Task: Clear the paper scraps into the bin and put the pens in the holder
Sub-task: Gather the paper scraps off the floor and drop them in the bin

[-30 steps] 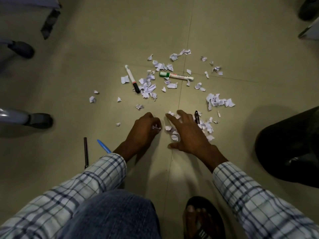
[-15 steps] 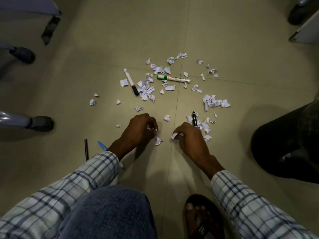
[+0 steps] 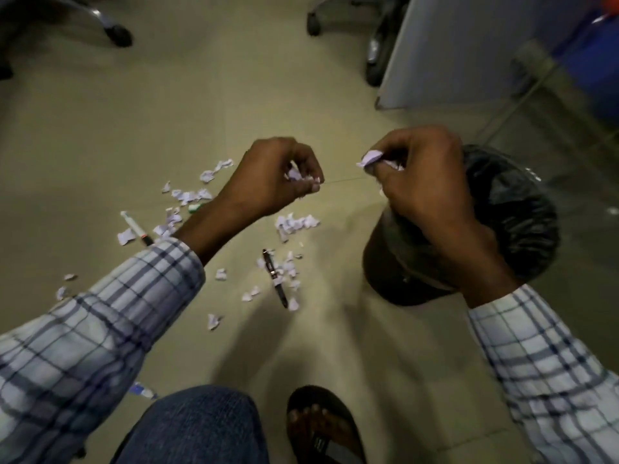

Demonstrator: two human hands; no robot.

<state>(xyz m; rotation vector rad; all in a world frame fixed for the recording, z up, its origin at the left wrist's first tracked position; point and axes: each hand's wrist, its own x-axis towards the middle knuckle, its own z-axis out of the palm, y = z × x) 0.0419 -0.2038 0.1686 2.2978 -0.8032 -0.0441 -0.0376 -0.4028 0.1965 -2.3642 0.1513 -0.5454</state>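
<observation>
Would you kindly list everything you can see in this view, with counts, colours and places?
paper scraps: many, white, strewn on the floor left of centre; a few more in each hand
bin: one, black liner, right, partly behind the right hand
marker: one, white with dark cap, on the floor at left
green-capped marker: one, mostly hidden behind the left wrist
black pen: one, among scraps at centre
blue pen: one, only its end shows, lower left
chair bases: two, grey with black castors, top
panel: one, grey, top right
sandal: one, black, bottom centre
left hand: pinches scraps, centre
right hand: pinches scraps, by the bin
</observation>
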